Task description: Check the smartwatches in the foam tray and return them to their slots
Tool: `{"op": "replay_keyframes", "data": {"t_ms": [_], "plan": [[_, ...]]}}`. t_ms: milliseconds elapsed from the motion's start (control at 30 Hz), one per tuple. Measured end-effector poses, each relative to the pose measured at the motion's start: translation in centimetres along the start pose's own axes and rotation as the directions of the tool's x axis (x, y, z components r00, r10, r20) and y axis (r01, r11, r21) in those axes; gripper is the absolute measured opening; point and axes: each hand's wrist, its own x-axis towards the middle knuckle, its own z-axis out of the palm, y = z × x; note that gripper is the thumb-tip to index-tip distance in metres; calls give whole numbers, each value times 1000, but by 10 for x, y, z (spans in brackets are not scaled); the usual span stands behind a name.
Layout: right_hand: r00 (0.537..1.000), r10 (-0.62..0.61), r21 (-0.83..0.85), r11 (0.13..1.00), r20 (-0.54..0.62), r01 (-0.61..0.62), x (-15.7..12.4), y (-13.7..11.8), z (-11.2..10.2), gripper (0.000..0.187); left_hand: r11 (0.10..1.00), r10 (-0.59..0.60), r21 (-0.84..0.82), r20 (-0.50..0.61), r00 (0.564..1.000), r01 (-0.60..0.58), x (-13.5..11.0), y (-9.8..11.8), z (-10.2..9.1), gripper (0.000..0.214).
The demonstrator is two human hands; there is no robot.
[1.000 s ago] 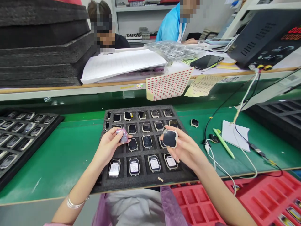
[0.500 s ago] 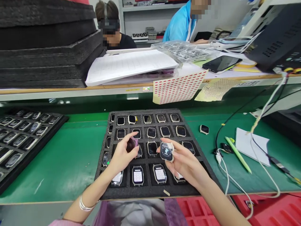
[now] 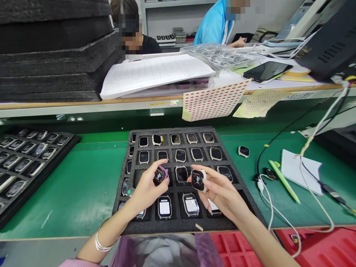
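Observation:
My left hand pinches a purple-cased smartwatch body with a lit dial, held over the black foam tray. My right hand grips a cream-cased smartwatch body, its screen also lit, just right of the first. Both hover above the tray's middle rows. The tray's pockets hold several watch bodies; three in the front row, such as the lit watch, show white screens.
A second foam tray of watches lies at the left. A loose watch, green pen, paper and cables sit on the green mat at right. Red tray below. A shelf holds sticker sheets, papers, a phone. Two people sit beyond.
Both hands have dropped lower over the tray and drawn together. The watch in my right hand went from a dark screen to a lit dial; the purple one now shows its lit face.

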Motion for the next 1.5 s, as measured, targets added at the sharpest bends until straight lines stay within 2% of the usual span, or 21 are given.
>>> {"op": "replay_keyframes", "data": {"t_ms": [233, 333, 633, 833, 1167, 1300, 1500], "plan": [[1000, 8, -28, 1000, 8, -7, 0, 0, 1, 35, 999, -14, -48, -19, 1000, 13, -3, 1, -1, 54], [1000, 5, -25, 1000, 9, -5, 0, 0, 0, 37, 999, 15, -47, -52, 999, -17, -3, 3, -2, 55], [999, -6, -22, 1000, 39, 6, -2, 1, -2, 38, 999, 34, -18, -45, 998, -34, -3, 4, -4, 53], [1000, -7, -37, 999, 25, 8, -2, 1, -2, 38, 999, 25, -39, -73, 997, -28, -4, 7, -5, 52], [1000, -11, -52, 999, -28, 9, -3, 0, 0, 38, 999, 45, 21, -110, 993, -43, -3, 3, -6, 47], [1000, -11, -42, 999, -5, 11, -3, 0, -2, 37, 1000, 5, 1, -106, 994, -5, -4, 4, -6, 49], [999, -33, -40, 999, -9, 32, -3, -1, -1, 35, 999, 19, -27, -124, 992, -23, -4, 5, -6, 49]]}}
